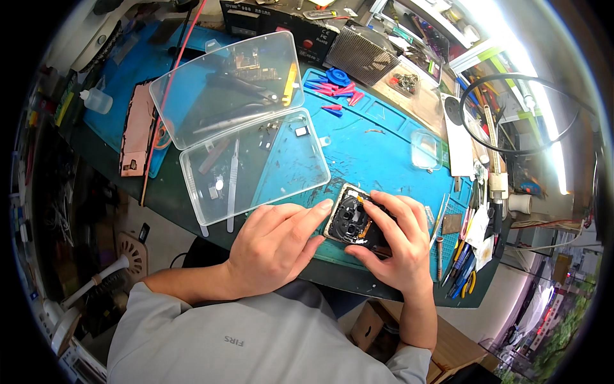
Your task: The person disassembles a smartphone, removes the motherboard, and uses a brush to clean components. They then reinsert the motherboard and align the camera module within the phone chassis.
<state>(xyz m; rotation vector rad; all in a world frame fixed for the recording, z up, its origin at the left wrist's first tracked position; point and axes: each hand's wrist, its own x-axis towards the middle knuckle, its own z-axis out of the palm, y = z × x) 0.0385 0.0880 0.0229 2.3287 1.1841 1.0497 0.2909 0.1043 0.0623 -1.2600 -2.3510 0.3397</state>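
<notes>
An opened phone (350,219) with a pale frame, dark inner parts and an orange flex strip is at the front of the blue work mat. My right hand (408,248) grips its right side, fingers over the top and thumb along the near edge, hiding part of it. To the left of the phone is my left hand (272,240). Its index finger and thumb are apart, with their tips close to the phone's left edge; I cannot tell whether they touch it. Nothing shows between those fingers.
A clear plastic case (254,165) lies with its lid raised, a pair of tweezers (233,185) and small parts inside. Blue and pink clips (336,91) sit behind. Pliers and other hand tools (462,272) crowd the right edge. A pink phone-shaped panel (136,128) rests at left.
</notes>
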